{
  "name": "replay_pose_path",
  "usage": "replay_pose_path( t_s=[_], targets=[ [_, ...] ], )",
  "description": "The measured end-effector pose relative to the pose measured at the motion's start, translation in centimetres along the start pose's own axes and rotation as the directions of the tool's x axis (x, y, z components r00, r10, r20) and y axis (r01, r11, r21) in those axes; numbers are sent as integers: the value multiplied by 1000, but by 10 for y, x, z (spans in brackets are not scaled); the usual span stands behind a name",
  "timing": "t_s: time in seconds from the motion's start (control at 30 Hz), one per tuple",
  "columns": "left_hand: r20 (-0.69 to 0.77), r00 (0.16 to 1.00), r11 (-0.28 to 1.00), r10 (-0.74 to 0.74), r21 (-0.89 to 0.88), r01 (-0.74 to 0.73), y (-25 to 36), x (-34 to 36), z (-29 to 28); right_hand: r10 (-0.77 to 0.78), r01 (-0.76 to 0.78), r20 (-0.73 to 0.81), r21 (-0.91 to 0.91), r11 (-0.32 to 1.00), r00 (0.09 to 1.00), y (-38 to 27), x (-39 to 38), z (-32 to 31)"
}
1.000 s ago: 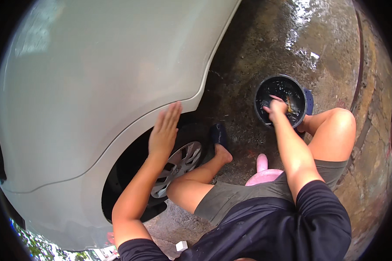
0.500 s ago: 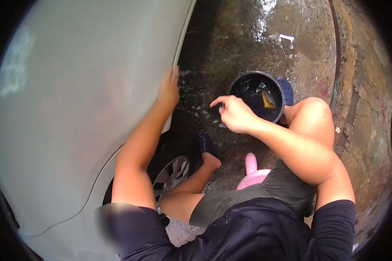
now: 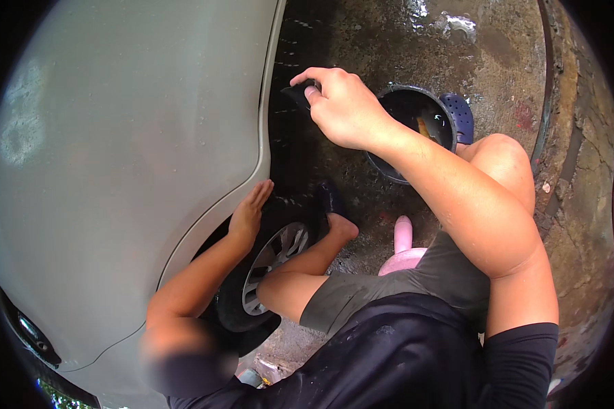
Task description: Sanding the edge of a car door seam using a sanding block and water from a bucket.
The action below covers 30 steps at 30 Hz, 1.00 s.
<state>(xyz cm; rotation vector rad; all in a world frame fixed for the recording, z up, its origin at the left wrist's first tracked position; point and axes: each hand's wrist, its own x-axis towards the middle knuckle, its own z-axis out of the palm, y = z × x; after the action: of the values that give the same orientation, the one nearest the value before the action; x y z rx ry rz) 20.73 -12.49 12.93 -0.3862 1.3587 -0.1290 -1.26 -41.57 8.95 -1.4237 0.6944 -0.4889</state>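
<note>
My left hand [image 3: 247,215] lies with its fingers straight and close together at the wheel arch edge of a wet, pale silver-green car panel [image 3: 143,143]. Below the fingers is the car's wheel [image 3: 286,240], with a silver spoked rim. My right hand [image 3: 344,102] is raised over the wet ground, near the panel's lower edge. It grips a black object [image 3: 297,93] between thumb and fingers; most of it is hidden, so its kind is unclear. Behind my right wrist stands a black bucket [image 3: 455,129] of dark water with a yellowish piece [image 3: 423,127] in it.
A pink plastic thing with a rounded handle [image 3: 403,234] is partly hidden by my shorts. My feet wear dark blue clogs [image 3: 461,117], one beside the bucket and one by the wheel. Wet concrete [image 3: 498,75] runs to a cracked, raised edge [image 3: 580,136] at the right.
My right hand has moved up and left, away from me, and the black object now shows in it. My left hand has come down from the panel's edge to the wheel arch.
</note>
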Motion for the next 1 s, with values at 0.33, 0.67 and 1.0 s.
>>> replay_pose_path(
  t_s=[0.33,0.67,1.0],
  targets=[
    [-12,957,933,-288,-230,278,-163,127,-11,-27,27,-134,1,1000,991,7,6,-4],
    [-133,799,809,-586,-153,568,-258,133,-15,87,-58,-266,114,992,960,-4,28,-10],
    [-197,959,833,-206,-550,66,-159,-29,7,91,-58,-132,238,970,987,-24,1,-20]
  ],
)
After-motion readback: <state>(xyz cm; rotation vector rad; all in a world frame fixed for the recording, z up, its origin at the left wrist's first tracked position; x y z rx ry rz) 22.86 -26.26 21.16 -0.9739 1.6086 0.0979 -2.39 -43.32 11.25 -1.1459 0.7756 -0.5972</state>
